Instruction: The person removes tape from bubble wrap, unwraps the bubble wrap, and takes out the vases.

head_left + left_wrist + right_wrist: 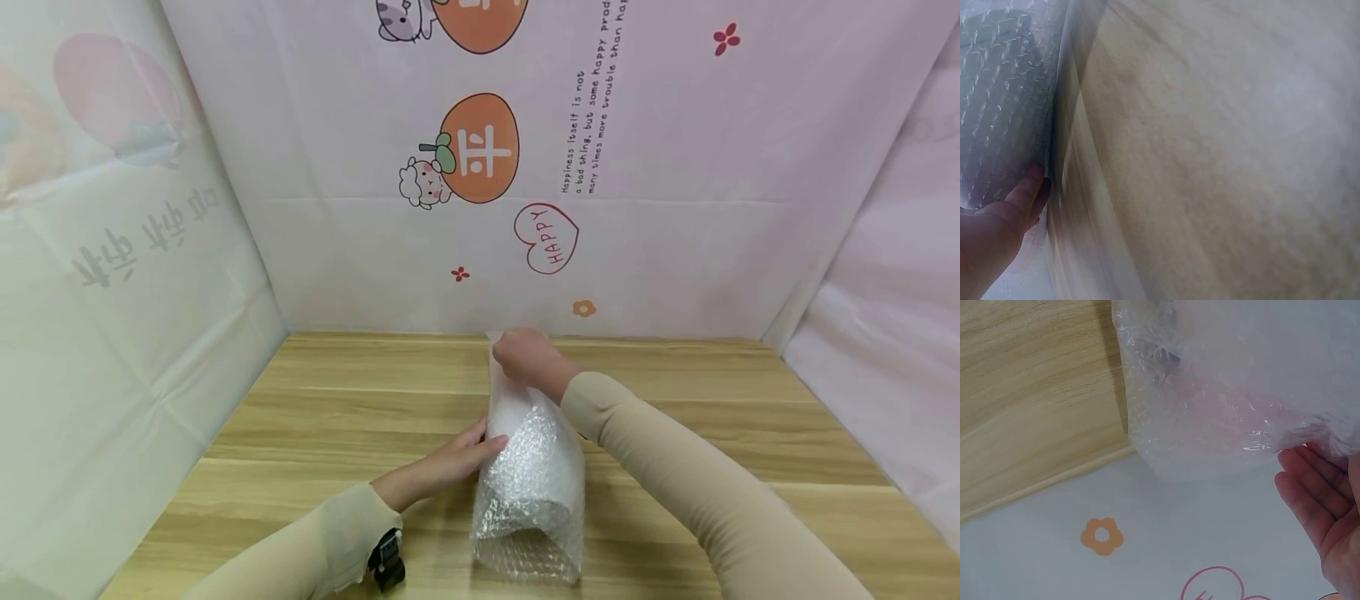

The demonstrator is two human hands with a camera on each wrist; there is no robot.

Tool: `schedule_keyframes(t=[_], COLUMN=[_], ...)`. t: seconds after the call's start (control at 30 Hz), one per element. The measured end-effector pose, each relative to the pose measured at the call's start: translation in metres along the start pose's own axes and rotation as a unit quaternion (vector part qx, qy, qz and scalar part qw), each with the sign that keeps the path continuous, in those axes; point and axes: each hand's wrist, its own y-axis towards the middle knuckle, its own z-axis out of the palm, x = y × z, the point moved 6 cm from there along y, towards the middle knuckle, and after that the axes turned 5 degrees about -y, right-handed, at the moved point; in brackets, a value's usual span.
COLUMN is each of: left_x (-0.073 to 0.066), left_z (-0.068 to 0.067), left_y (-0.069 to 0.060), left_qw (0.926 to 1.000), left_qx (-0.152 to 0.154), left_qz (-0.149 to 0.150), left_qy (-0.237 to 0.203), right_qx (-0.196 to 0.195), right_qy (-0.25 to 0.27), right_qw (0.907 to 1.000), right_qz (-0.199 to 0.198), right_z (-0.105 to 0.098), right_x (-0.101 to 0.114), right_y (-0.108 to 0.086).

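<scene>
A roll-like bundle of bubble wrap [534, 454] lies lengthwise on the wooden table, its near end gaping. Along its left side my left hand [456, 460] holds it, thumb on top and the other fingers partly hidden at the edge. My right hand [528, 358] grips the gathered far end of the wrap. In the right wrist view, curled fingers [1316, 494] meet the bunched plastic, and a dark patch shows through the layers. A rounded outline shows faintly through the bubble wrap [1004, 94] in the left wrist view; what it is cannot be told.
The wooden table [360, 417] spreads to both sides of the bundle. A printed white sheet [360, 267] hangs along its far edge, close beyond the right hand. More white sheeting stands at the left and right. A dark watch [387, 560] is on the left wrist.
</scene>
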Motion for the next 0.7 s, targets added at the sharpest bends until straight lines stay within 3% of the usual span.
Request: schedule_keyframes(t=[0.13,0.3,0.57,0.7], left_x=[0.0,0.0,-0.001,-0.003], left_z=[0.0,0.001,0.001,0.002], left_y=[0.0,0.0,-0.001,-0.001], left_qw=[1.0,1.0,0.9998,0.9998], left_qx=[0.001,-0.002,0.002,0.002], left_qz=[-0.001,-0.001,0.005,0.006], left_qy=[0.002,0.001,-0.017,-0.019], right_qx=[0.008,0.013,-0.04,-0.043], right_qy=[-0.001,0.063,0.122,0.165], right_qw=[1.0,0.997,0.9908,0.9829], right_qz=[0.004,0.043,0.043,0.069], right_z=[0.001,0.0,-0.003,-0.004], right_x=[-0.001,-0.012,-0.021,-0.024], right_y=[0.001,0.001,-0.003,-0.006])
